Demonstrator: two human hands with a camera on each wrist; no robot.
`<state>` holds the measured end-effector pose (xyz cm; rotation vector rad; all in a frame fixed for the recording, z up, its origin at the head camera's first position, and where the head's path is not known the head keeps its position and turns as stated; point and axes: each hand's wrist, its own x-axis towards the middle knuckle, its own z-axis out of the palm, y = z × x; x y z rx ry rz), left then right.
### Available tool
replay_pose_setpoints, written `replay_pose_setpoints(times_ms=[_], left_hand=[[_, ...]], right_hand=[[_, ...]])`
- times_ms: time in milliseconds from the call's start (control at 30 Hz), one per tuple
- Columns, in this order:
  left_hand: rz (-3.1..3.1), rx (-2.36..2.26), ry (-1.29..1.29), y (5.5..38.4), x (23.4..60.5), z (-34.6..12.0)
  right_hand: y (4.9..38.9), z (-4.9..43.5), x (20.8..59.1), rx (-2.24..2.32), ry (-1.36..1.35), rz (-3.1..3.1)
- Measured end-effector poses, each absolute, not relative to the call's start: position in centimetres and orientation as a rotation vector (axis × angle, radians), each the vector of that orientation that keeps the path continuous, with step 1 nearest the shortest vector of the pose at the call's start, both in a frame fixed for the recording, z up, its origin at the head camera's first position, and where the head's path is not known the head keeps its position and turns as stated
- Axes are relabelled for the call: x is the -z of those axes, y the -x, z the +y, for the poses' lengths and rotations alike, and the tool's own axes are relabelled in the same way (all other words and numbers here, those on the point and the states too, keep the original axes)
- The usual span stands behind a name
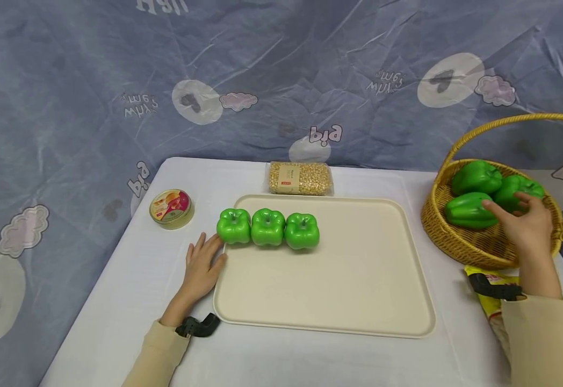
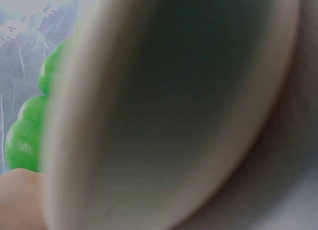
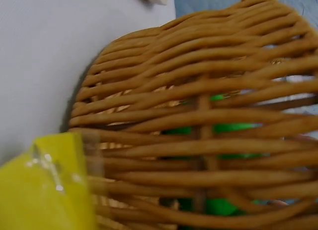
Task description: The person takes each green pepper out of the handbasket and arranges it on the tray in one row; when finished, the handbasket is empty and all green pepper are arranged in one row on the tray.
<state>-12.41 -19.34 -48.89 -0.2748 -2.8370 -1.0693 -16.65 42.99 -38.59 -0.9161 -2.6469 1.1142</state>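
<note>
Three green bell peppers stand in a row along the upper left of a cream tray. My left hand lies at the tray's left edge, fingers extended, with fingertips right by the leftmost pepper. In the left wrist view the blurred tray rim covers most of the picture, with peppers at its left. Over the wicker basket at the right, my right hand reaches in, thumb and fingers spread among several green peppers. The basket's weave hides most of that hand in the right wrist view.
A round tin stands left of the tray, and a clear pack of yellow kernels lies behind it. A yellow bag lies against the basket's near side, partly under the right forearm. The basket's tall handle arches above it.
</note>
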Motion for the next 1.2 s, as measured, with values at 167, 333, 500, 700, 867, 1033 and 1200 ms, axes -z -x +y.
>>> replay_pose_setpoints(times_ms=[167, 333, 500, 700, 867, 1033, 1200], left_hand=[[-2.829, 1.081, 0.272, 12.4, 48.9, -19.3], [-2.829, 1.074, 0.271, 12.4, 48.8, -19.3], [-2.837, 1.065, 0.273, 12.5, 49.0, -19.3], [-2.838, 1.054, 0.274, 12.5, 49.1, -19.3], [-2.84, 1.059, 0.272, 12.4, 49.1, -19.4], [-2.838, 1.064, 0.272, 12.3, 49.0, -19.3], [-2.835, 1.061, 0.275, 12.3, 48.9, -19.2]], right_hand=[[17.3, 43.9, 39.7, -1.166, 0.945, -2.677], [17.5, 44.2, 40.1, -1.184, 0.897, -2.706], [17.3, 44.2, 40.1, -1.225, 0.84, -2.757], [17.4, 44.3, 40.2, -1.256, 0.748, -2.887], [17.5, 44.4, 40.6, -1.243, 0.673, -2.937], [17.5, 44.3, 40.7, -1.25, 0.648, -2.934], [17.4, 44.2, 40.5, -1.237, 0.646, -2.93]])
